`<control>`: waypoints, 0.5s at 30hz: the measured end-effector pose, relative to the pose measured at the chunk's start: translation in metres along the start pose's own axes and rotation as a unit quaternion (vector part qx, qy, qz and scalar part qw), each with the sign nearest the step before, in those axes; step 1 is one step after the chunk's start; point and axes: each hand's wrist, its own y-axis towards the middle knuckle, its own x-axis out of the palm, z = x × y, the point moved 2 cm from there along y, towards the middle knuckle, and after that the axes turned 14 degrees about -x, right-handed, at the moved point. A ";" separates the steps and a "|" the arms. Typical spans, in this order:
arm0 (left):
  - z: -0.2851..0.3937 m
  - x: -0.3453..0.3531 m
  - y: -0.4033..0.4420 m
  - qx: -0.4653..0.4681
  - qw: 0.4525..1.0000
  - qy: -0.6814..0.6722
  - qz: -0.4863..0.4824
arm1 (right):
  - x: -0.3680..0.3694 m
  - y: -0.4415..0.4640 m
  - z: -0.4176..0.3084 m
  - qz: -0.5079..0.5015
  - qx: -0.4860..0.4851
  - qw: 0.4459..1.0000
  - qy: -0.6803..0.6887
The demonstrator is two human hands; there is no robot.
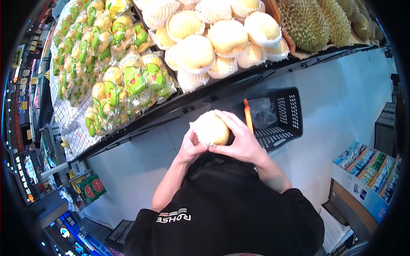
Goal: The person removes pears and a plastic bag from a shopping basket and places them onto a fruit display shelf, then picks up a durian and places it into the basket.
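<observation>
Both my hands hold a round yellow pear [221, 135] in front of my chest. A white foam net [206, 127] covers much of it, leaving yellow skin bare on the right. My left hand [191, 146] cups its left and lower side, while my right hand [241, 139] curls around the right side, its thumb along the bottom. Just beyond my hands, similar yellow pears [195, 52] in white foam nets are piled on the display stand.
Bagged yellow fruit [112, 91] with green cartoon labels lies left of the pears, durians [305, 23] to the right. A black shopping basket [294, 112] with an orange handle [248, 115] and a clear plastic bag [262, 112] stands on the floor. Boxed goods [370, 168] are at right.
</observation>
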 end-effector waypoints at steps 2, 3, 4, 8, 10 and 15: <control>0.009 -0.001 0.001 -0.003 1.000 0.006 -0.021 | -0.003 0.004 0.003 -0.023 0.007 1.000 -0.017; 0.014 0.000 0.002 -0.002 1.000 0.001 -0.031 | -0.005 0.008 0.002 -0.038 0.017 0.999 -0.019; 0.017 -0.003 0.004 -0.004 0.999 0.003 -0.038 | -0.005 0.012 0.005 -0.052 -0.005 0.998 -0.038; 0.039 -0.009 0.007 0.014 0.997 -0.008 -0.071 | -0.007 0.039 -0.002 -0.081 -0.087 0.989 -0.089; 0.056 -0.010 0.010 0.025 0.995 -0.018 -0.099 | -0.006 0.058 -0.013 -0.058 -0.114 0.986 -0.109; 0.090 -0.015 0.021 0.071 0.983 -0.056 -0.159 | 0.004 0.091 -0.036 -0.031 -0.148 0.971 -0.183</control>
